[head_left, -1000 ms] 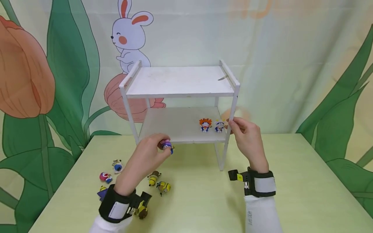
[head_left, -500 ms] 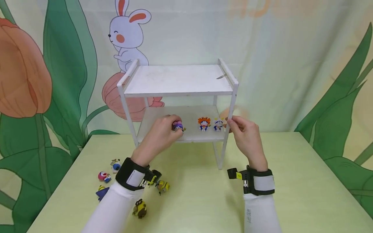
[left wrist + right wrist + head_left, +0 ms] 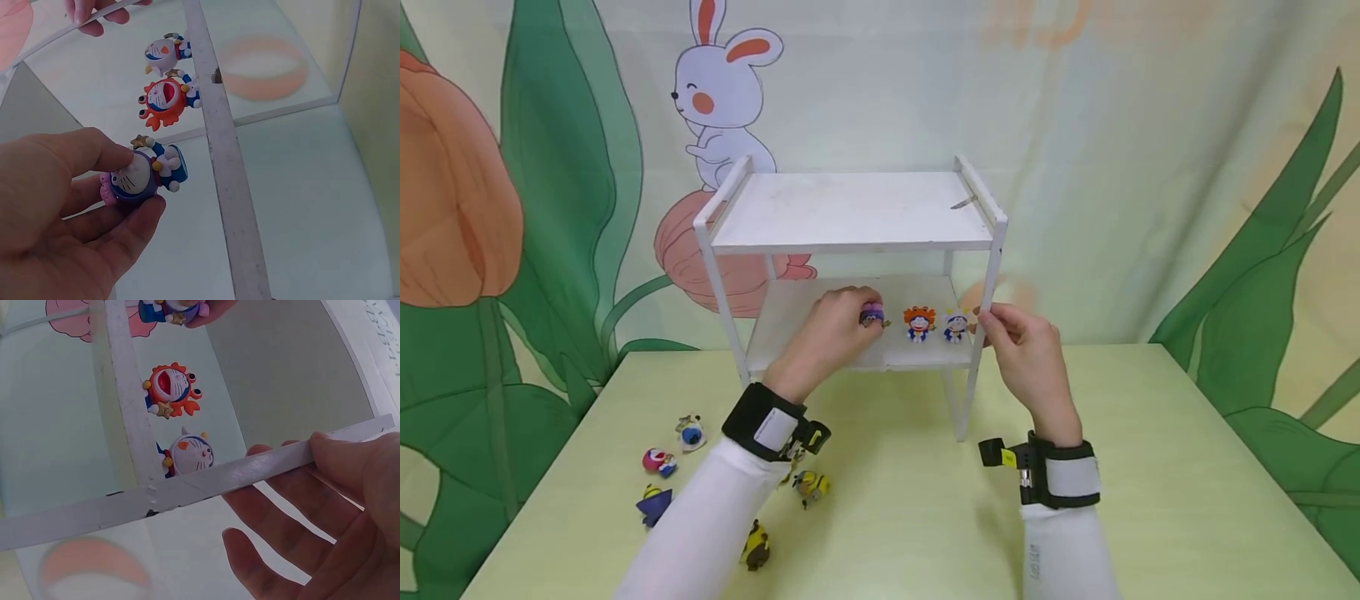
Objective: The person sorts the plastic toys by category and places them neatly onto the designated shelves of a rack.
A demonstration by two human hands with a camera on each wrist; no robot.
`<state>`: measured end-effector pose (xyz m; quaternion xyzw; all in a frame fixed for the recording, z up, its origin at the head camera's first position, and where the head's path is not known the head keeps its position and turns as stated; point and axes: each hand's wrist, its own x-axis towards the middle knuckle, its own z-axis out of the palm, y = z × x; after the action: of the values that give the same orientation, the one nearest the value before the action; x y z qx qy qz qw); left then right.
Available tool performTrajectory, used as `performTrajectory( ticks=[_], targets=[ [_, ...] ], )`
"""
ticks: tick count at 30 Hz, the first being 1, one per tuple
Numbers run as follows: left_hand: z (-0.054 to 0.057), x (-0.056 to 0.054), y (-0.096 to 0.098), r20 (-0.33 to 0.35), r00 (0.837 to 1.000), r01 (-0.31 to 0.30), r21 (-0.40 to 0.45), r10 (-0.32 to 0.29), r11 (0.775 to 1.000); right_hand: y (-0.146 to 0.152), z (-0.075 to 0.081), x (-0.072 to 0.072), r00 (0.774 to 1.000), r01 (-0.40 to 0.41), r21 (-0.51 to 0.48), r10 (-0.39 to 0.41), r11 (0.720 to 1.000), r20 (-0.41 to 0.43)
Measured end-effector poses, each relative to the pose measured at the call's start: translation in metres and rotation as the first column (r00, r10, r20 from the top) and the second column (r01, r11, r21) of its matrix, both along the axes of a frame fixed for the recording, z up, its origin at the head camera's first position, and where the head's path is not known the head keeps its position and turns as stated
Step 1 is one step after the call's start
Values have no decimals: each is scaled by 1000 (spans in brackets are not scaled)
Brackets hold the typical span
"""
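My left hand [image 3: 835,329] pinches a toy figurine [image 3: 140,175] with a purple hood, pink top and small gold star, between thumb and fingers. It is at the lower shelf [image 3: 805,304] of a white two-tier rack, left of two standing figurines. One of those is the orange crab-hooded figurine [image 3: 919,323]; the other, the white-hooded figurine [image 3: 955,325], stands by the right front post. My right hand [image 3: 1030,358] grips that post [image 3: 250,469], thumb on one side and fingers on the other.
On the table's left lie a white-and-blue figurine [image 3: 690,433], a pink-headed figurine [image 3: 659,462] and a purple-caped one [image 3: 654,504]. Yellow figurines [image 3: 811,487] lie nearer the middle, partly behind the left forearm. The rack's upper shelf [image 3: 850,208] overhangs the lower one.
My left hand has carried the purple-hooded figurine from in front of the rack up and right to the lower shelf, beside the crab-hooded one. The right hand keeps its grip on the post.
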<state>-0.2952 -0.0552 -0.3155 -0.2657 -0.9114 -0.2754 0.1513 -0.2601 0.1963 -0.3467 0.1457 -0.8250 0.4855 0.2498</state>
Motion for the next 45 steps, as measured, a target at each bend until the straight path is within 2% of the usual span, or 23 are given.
performTrajectory(
  ticks=[10, 18, 26, 33, 45],
  targets=[
    [-5, -9, 8, -2, 1000, -5, -13, 5, 1000, 0, 0, 0, 1000, -7, -9, 6, 1000, -6],
    [-8, -8, 11, 66, 998, -9, -6, 10, 1000, -2, 0, 0, 1000, -5, -4, 5, 1000, 14],
    [-9, -9, 15, 37, 999, -4, -3, 4, 1000, -2, 1, -1, 1000, 4, 9, -4, 1000, 8],
    [-12, -11, 16, 46, 999, -9, -19, 10, 1000, -2, 1, 0, 1000, 0, 6, 0, 1000, -2],
    [-11, -14, 15, 53, 998, 34, -58, -30, 998, -2, 1, 1, 1000, 1, -4, -1, 1000, 4]
  ],
)
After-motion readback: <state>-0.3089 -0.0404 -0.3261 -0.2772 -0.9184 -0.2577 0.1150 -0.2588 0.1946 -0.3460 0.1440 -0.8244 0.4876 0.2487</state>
